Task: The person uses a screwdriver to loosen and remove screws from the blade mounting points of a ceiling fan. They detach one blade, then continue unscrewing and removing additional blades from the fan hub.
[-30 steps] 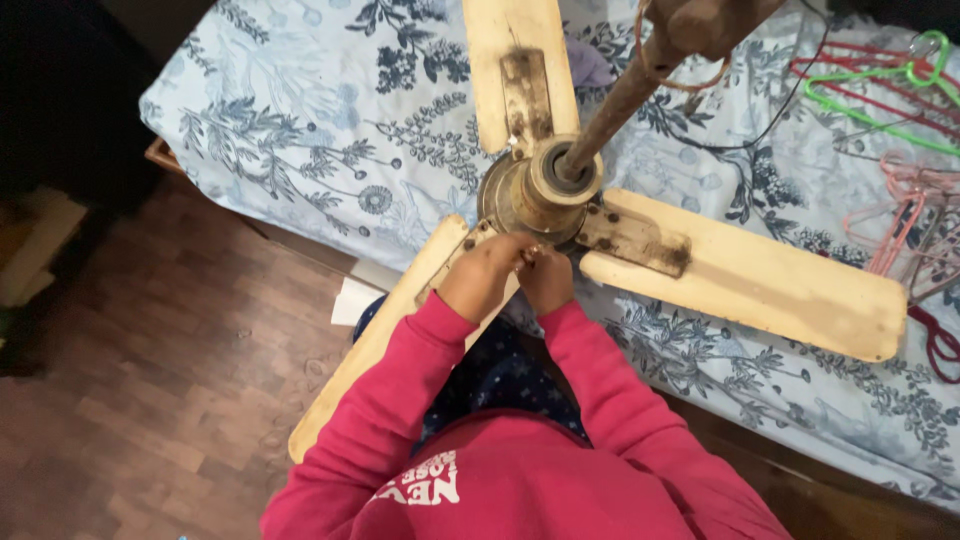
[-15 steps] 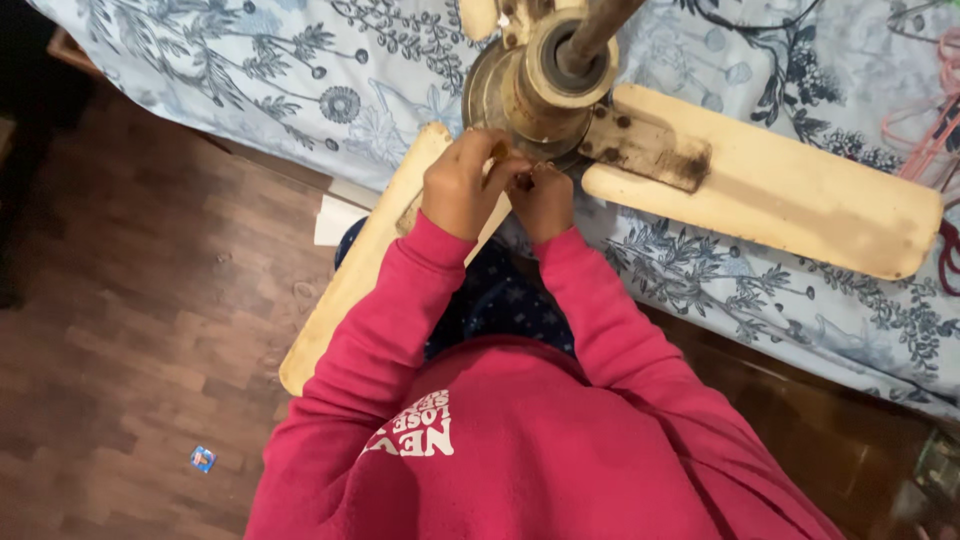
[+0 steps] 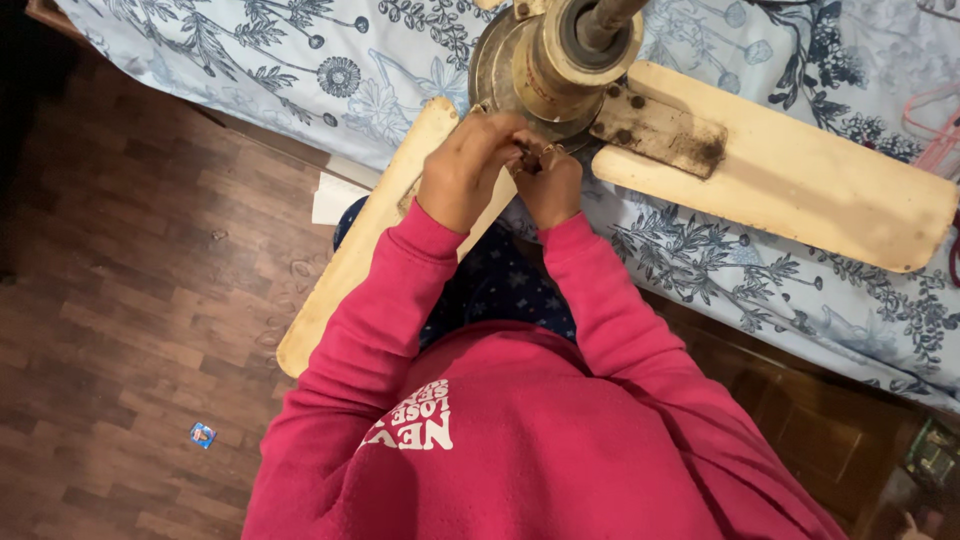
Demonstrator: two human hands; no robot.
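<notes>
A: We are looking down at a ceiling fan lying on the bed [image 3: 300,60], on its blue flowered sheet. The motor hub [image 3: 555,65] sits near the bed's near edge, at the top middle of the view, with a rod sticking up out of it.

B: And both our hands meet right at the hub's near rim. The left hand [image 3: 465,170] is curled closed there, where the left blade [image 3: 370,240] joins the hub. The right hand [image 3: 548,185] is pinched shut just beside it, touching it. There is something small and dark between the fingers, but we cannot tell what it is.

A: So whether either hand truly grips a part, we cannot say. The left blade juts out over the wooden floor [image 3: 130,300], past the bed edge. The right blade [image 3: 800,170] lies flat on the sheet, its rusty bracket [image 3: 660,130] bolted to the hub.

B: In our judgement the hub is heavy and stiff, all metal, and the bed under it is soft, so it may rock. The blades look thin and light, and dusty, perhaps slippery.

A: We would take hold at the hub or the bracket, not the blade tips; a blade would likely bend or act as a lever.

B: A small blue scrap [image 3: 203,434] lies on the floor, well apart.
</notes>
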